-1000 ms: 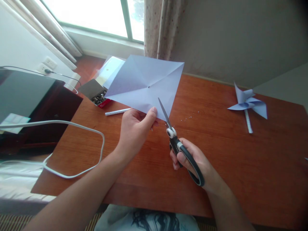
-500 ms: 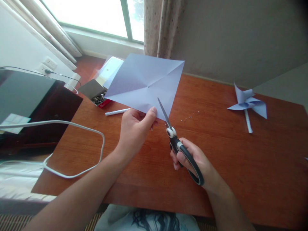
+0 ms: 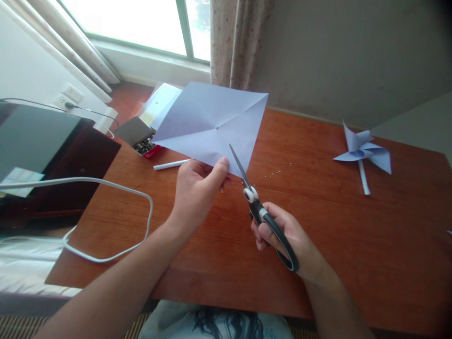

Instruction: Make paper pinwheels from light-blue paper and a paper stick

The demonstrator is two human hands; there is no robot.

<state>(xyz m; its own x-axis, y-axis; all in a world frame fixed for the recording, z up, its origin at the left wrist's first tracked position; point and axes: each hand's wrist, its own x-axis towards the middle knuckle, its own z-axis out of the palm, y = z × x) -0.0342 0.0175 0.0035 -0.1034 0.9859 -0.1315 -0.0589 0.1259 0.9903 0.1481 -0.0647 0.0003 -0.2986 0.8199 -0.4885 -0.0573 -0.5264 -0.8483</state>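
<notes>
My left hand [image 3: 199, 188] pinches the near edge of a square sheet of paper [image 3: 208, 110], thumb on top. The paper is pale, creased corner to corner, with a small dark hole or mark near its middle; it is held up above the table. My right hand [image 3: 278, 230] is closed round the handles of a pair of black-and-white scissors [image 3: 253, 197]. One blade lies over the paper near its right corner, pointing toward the middle; the lower blade is hidden beneath the sheet.
A paper pinwheel [image 3: 362, 153] on a white stick lies at the right of the wooden table [image 3: 335, 254]. Left of the paper are a box of small metal pieces [image 3: 144, 141] and a rolled white stick [image 3: 171, 165]. A white cable [image 3: 151, 212] loops over the left edge.
The far edge of the paper has dipped slightly toward the table. Both hands and the scissors stay almost in place.
</notes>
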